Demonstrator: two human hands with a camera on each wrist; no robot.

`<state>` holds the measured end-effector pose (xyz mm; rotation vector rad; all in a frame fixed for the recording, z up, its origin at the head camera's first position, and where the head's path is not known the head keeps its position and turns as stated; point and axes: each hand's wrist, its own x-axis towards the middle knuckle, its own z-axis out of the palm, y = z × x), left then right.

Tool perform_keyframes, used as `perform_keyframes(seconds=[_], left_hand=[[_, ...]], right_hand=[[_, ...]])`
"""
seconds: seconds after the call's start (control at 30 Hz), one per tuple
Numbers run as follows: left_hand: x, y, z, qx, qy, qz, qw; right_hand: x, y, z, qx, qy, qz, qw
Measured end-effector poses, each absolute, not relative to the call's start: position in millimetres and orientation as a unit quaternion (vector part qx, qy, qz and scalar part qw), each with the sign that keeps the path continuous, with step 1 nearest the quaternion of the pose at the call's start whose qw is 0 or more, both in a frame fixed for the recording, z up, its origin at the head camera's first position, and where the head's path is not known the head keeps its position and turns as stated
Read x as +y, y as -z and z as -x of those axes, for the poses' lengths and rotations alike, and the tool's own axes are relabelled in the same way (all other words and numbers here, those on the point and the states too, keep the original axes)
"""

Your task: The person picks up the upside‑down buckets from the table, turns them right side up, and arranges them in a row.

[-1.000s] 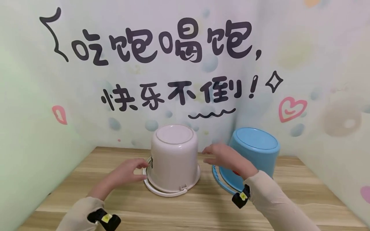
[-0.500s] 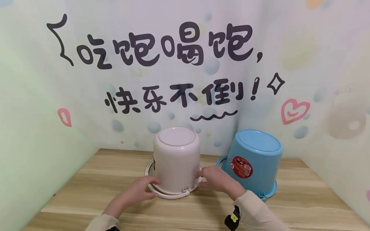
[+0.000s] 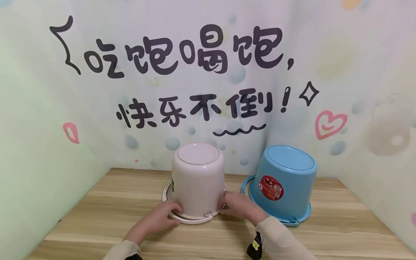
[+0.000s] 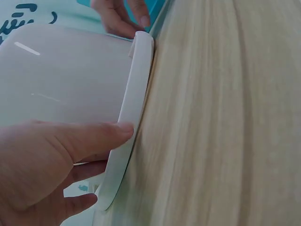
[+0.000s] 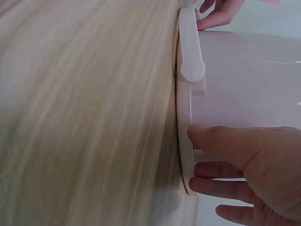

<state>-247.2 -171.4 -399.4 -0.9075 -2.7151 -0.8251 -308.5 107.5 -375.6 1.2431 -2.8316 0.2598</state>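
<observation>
A pale pink bucket stands upside down on the wooden table, its white handle lying around the lower rim. At the rim's left front, my left hand grips the edge, thumb on the handle and fingers behind it. My right hand holds the rim on the other side. In the right wrist view its thumb lies on the rim, with the other fingers spread below the thumb.
To the right stands an upturned blue bucket, slightly tilted, with a red round label and its own handle. The wooden table meets a printed fabric backdrop with black lettering behind the buckets.
Both hands have come down and inward from beside the pink bucket to its lower rim, and now grip it. The right hand has moved left, away from the blue bucket. Both buckets stay in place.
</observation>
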Motion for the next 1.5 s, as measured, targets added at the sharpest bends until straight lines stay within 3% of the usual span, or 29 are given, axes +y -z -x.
perform_keyframes(seconds=[0.5,0.9,1.5], left_hand=[[-170.9,398.0,258.5,-0.907,0.236,0.342,0.075],[-172.9,398.2,257.6,-0.898,0.261,0.347,0.068],[-173.0,390.1,252.9,-0.884,0.245,0.377,0.127]], right_hand=[[105.5,385.9,317.6,-0.915,-0.074,-0.394,0.04],[110.1,384.7,314.6,-0.919,-0.109,-0.377,0.02],[116.5,384.1,312.3,-0.904,-0.196,-0.379,0.01]])
